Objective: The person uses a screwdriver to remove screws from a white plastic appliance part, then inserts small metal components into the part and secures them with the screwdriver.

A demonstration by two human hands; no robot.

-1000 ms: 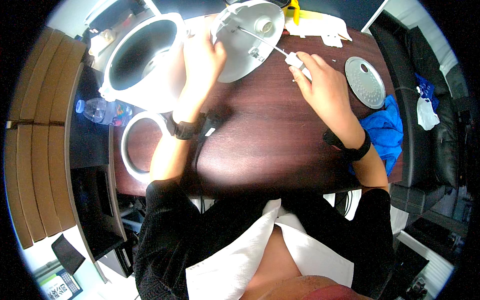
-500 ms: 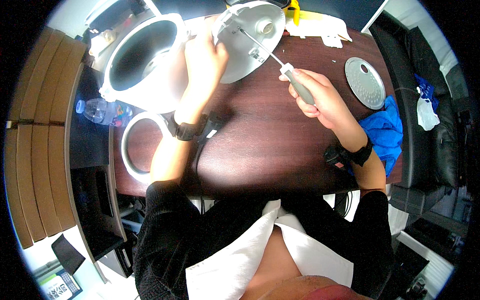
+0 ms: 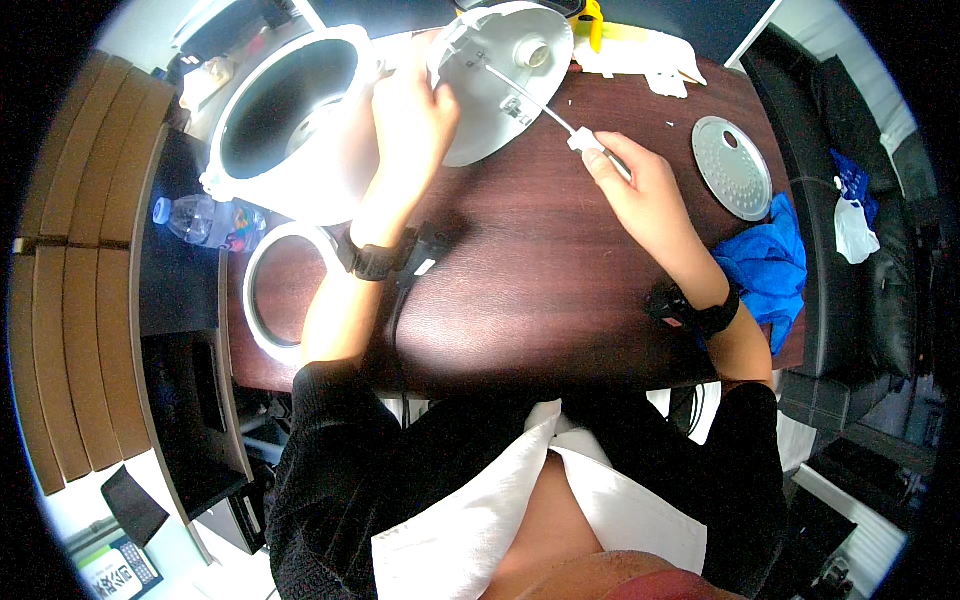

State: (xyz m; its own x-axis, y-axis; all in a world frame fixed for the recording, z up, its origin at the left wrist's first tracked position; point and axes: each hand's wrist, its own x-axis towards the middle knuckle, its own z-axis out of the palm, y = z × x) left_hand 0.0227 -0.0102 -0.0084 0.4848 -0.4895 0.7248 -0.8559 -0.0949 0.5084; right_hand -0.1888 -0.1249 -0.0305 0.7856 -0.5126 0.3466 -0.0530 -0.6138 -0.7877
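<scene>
My left hand (image 3: pixel 412 125) grips the left edge of a round white appliance lid (image 3: pixel 475 125), its underside facing me; bright glare hides some of the fingers. In my right hand (image 3: pixel 645 185) is a screwdriver (image 3: pixel 584 139), held by its grey-and-white handle. Its long shaft slants up and left, with the tip at the lid's inner face near the upper left edge. Whether the tip sits in a screw is too small to tell. Left of the lid, a white cooker body (image 3: pixel 335 185) lies tilted, its dark round inside showing.
A perforated metal disc (image 3: pixel 735 185) and a crumpled blue cloth (image 3: pixel 765 265) lie at the table's right. By my left forearm is a pale ring (image 3: pixel 251 290), with a plastic bottle (image 3: pixel 205 222) beyond it. White pieces (image 3: pixel 640 62) lie at the back; a black cable (image 3: pixel 398 325) crosses the front.
My right hand has turned over around the screwdriver handle, its back now facing up and covering more of the handle. The left hand and lid have barely shifted.
</scene>
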